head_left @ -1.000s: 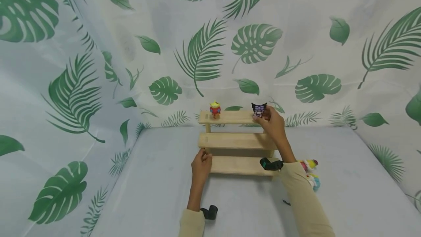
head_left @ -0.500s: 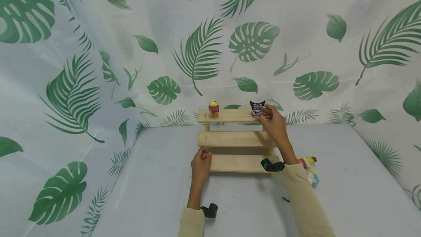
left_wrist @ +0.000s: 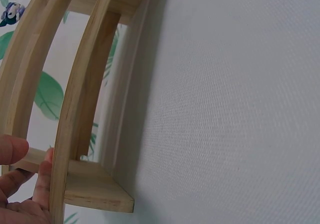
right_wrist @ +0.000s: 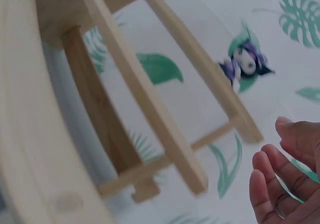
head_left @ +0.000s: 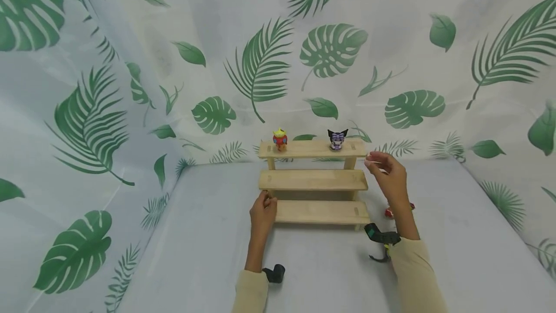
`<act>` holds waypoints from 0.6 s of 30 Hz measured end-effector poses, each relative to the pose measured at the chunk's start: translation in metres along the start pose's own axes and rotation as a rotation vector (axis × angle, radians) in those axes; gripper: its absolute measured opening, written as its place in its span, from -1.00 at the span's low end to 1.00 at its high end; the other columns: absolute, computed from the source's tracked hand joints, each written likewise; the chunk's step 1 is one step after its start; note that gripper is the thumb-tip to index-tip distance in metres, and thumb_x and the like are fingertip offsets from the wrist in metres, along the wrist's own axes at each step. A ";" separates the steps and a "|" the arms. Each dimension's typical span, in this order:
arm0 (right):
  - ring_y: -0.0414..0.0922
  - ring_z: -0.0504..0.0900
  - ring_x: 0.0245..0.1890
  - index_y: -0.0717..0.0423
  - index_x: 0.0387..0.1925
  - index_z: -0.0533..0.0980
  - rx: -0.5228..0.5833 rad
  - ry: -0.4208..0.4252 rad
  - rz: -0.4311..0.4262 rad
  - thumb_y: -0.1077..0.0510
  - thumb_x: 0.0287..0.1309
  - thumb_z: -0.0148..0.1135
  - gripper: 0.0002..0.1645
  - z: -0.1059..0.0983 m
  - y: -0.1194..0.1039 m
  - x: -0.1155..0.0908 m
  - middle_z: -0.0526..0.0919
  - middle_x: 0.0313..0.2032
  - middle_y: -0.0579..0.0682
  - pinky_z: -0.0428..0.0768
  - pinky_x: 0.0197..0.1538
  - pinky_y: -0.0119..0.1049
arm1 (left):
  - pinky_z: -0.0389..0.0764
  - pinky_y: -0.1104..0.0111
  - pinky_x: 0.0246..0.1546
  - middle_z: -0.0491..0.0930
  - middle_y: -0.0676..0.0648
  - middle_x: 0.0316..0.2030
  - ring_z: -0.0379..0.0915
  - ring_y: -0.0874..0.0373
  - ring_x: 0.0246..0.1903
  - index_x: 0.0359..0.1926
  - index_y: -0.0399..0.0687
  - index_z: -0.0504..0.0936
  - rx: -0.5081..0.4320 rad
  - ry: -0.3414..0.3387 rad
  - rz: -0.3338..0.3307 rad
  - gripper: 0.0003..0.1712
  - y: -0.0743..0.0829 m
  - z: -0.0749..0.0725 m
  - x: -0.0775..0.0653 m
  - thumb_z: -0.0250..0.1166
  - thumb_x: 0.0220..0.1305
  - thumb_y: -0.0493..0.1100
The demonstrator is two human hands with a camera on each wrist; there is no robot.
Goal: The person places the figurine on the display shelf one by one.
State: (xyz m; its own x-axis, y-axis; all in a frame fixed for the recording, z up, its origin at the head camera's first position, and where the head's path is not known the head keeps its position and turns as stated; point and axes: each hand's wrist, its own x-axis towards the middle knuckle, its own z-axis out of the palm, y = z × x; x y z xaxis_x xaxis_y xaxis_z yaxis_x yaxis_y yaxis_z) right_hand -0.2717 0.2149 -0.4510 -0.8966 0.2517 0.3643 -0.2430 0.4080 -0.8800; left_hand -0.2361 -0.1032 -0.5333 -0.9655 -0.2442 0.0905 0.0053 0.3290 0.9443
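A three-tier wooden display shelf [head_left: 312,180] stands before me. At its left side my left hand [head_left: 263,211] holds on just below the middle tier; in the left wrist view its thumb [left_wrist: 14,150] and fingers [left_wrist: 43,184] lie around the side rail. My right hand [head_left: 388,177] is in the air off the top tier's right end, fingers loosely bent with nothing between them. Toward the right end of the top tier stands a black-and-purple figurine [head_left: 337,140] with pointed ears, also in the right wrist view. A red-and-yellow figurine [head_left: 280,140] stands toward the left end.
On the white surface to the right lies a red toy [head_left: 389,212], partly hidden by my right forearm. A dark strap end [head_left: 379,258] hangs by the right wrist camera. Leaf-printed cloth [head_left: 269,62] rises behind the shelf.
My right hand has let go of the black-and-purple figurine and drawn away to the right and down. The figurine stays on the top tier. My left hand keeps its place at the shelf.
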 end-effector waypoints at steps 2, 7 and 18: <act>-0.49 0.56 -0.29 0.32 0.10 0.51 -0.001 0.017 0.043 0.18 0.25 0.27 -0.57 -0.011 -0.001 -0.006 0.67 -0.09 0.14 0.54 -0.29 -0.69 | 0.67 0.15 -0.03 0.63 -0.23 0.07 0.62 -0.02 0.02 0.08 -0.12 0.58 -0.002 0.008 0.004 -0.69 0.001 -0.001 0.001 0.16 0.35 -0.19; -0.51 0.57 -0.33 0.36 0.07 0.50 -0.029 0.008 0.115 0.12 0.28 0.25 -0.56 -0.040 0.024 -0.019 0.62 -0.27 -0.36 0.56 -0.29 -0.70 | 0.67 0.16 -0.03 0.61 -0.25 0.08 0.62 -0.03 0.02 0.14 -0.17 0.55 -0.016 0.008 0.014 -0.64 0.001 -0.001 0.002 0.15 0.36 -0.22; -0.32 0.54 -0.10 0.12 0.21 0.46 -0.233 -0.140 0.374 -0.42 0.23 0.03 -0.18 -0.097 0.144 -0.026 0.59 0.07 0.05 0.58 -0.40 -0.56 | 0.66 0.21 0.01 0.54 -0.34 0.14 0.60 -0.06 0.05 0.20 -0.21 0.51 -0.048 -0.020 0.019 -0.60 -0.003 -0.001 0.001 0.15 0.36 -0.23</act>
State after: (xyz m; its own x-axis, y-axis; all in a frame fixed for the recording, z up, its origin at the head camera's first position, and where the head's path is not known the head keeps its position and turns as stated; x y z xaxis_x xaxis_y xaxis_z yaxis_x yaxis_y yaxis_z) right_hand -0.2472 0.3521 -0.5579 -0.9521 0.3047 -0.0243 0.1822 0.5019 -0.8455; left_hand -0.2369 -0.1052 -0.5356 -0.9702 -0.2195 0.1028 0.0359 0.2890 0.9567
